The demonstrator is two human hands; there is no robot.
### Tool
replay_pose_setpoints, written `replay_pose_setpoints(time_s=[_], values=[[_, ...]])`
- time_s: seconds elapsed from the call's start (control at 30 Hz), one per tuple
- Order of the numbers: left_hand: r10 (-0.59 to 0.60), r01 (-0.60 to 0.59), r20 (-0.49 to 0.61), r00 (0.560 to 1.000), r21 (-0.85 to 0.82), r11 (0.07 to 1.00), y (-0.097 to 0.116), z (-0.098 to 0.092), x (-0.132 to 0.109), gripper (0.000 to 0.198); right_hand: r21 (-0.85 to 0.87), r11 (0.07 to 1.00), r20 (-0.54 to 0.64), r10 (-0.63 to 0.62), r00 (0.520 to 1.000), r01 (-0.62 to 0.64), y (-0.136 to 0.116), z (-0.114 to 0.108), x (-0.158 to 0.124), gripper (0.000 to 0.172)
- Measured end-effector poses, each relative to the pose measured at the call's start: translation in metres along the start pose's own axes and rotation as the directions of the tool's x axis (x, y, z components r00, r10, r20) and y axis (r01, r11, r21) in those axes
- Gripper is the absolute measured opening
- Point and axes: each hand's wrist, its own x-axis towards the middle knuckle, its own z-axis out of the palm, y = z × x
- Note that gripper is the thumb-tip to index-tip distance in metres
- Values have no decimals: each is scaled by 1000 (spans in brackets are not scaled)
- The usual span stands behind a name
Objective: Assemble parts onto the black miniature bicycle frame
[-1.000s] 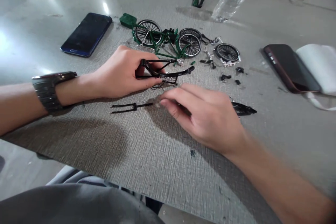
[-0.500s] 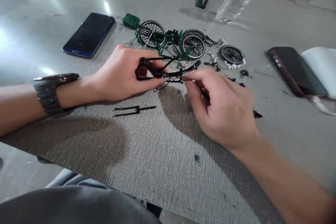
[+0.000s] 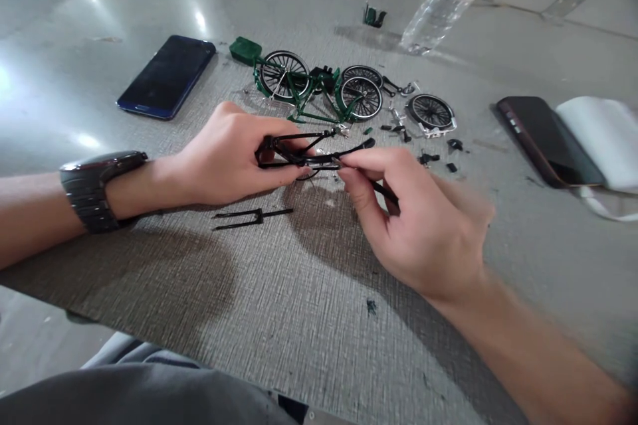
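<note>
On the grey textured worktop (image 3: 279, 292), the left hand (image 3: 234, 156) pinches the small black metal model bicycle frame (image 3: 304, 151) just above the surface. The right hand (image 3: 423, 226), hovering lower a second ago, has closed in; its fingers (image 3: 351, 159) now nip the frame's right end, so fitting work looks underway. The frame's long axis runs left-right, its tip (image 3: 369, 143) pointing right.
</note>
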Motion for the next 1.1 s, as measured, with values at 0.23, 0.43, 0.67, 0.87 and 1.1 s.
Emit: replay_pose_setpoints(time_s=[0.23, 0.43, 0.67, 0.87, 1.1], values=[[56, -57, 58, 997, 28, 998, 0, -1, -2, 18, 35, 999, 44, -4, 999, 2, -4, -1, -1, 12], [146, -154, 129, 981, 55, 986, -2, 1, -7, 19, 98, 994, 83, 41, 996, -49, -5, 1, -1, 13], [105, -109, 102, 989, 32, 994, 1, -1, -3, 16, 29, 1000, 10, 7, 1000, -8, -4, 3, 1, 13], [59, -59, 70, 996, 7, 998, 3, -3, -1, 17, 42, 999, -24, 21, 999, -20, 1, -2, 1, 18], [23, -21, 64, 998, -24, 999, 3, -4, -1, 20, 43, 992, -30, 117, 993, -116, 7, -5, -2, 12]])
